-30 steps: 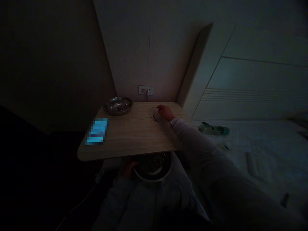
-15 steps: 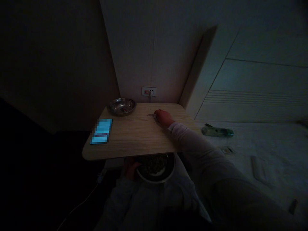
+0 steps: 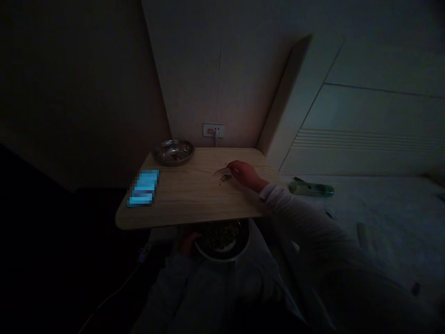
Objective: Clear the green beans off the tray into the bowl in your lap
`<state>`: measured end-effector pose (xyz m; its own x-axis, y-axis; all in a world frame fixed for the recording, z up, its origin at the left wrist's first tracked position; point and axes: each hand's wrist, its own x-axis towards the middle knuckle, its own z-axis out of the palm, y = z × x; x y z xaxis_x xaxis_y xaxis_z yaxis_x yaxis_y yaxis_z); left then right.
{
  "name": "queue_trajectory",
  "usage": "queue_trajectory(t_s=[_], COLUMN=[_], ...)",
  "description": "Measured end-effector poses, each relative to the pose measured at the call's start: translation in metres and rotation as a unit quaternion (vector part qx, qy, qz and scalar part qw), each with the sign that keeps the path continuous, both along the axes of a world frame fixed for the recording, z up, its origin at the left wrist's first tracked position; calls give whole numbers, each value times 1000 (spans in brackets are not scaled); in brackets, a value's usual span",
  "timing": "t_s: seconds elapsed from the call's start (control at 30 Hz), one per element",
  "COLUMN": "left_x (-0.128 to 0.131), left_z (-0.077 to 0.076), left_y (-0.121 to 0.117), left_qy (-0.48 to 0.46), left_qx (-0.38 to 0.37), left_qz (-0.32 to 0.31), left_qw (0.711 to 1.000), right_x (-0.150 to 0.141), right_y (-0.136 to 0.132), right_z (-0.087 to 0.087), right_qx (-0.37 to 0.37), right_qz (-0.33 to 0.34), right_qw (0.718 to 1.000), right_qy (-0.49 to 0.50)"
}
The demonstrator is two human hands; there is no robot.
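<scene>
My right hand (image 3: 241,172) is over the small wooden table (image 3: 181,199), its fingers closed on a thin, pale, slightly curved strip (image 3: 220,170) whose kind I cannot make out. Right beside its tip lies a small heap of dark bits (image 3: 225,177), with several loose specks around it. Below the table's front edge, my left hand (image 3: 189,242) grips the rim of a bowl (image 3: 224,258) resting on my lap. Dark greenish pieces (image 3: 219,235) fill much of the bowl, with a pale patch showing near its front. The table edge covers the bowl's far side.
A shallow metal bowl (image 3: 174,152) with a small item inside stands at the table's back left. In front of it lies a lit phone (image 3: 143,188). To the right, a green bottle (image 3: 312,189) lies on the bedding (image 3: 392,208). A socket (image 3: 213,130) is on the wall.
My right hand has shifted slightly to the right and lifted off the dark bits, which now show as a heap. The strip is still in it. My left hand stays at the bowl.
</scene>
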<state>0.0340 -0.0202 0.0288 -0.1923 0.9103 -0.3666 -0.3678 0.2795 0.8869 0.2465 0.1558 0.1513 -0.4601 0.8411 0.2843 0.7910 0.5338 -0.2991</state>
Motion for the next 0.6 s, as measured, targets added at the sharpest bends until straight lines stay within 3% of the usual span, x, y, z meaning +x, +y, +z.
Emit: queue_trajectory(t_s=[0.2,0.33,0.5,0.6], left_x=[1,1,-1,1], left_z=[9,5,-11,-10], left_y=[0,0,1,2], left_qy=[5,-15,-20,-13], left_qx=[-18,-8,-21,-25], left_qz=[-7,-11,2,11], left_qw=[1000,1000,1000,1000], right_x=[13,16,12,10], right_y=[11,18,15,11], right_z=[6,2,-1,-2], right_qx=[-62,-105,-166,-215], right_qz=[-115,-164,-169,-149], right_qw=[988,976,964,951], right_qy=[77,99,124,168])
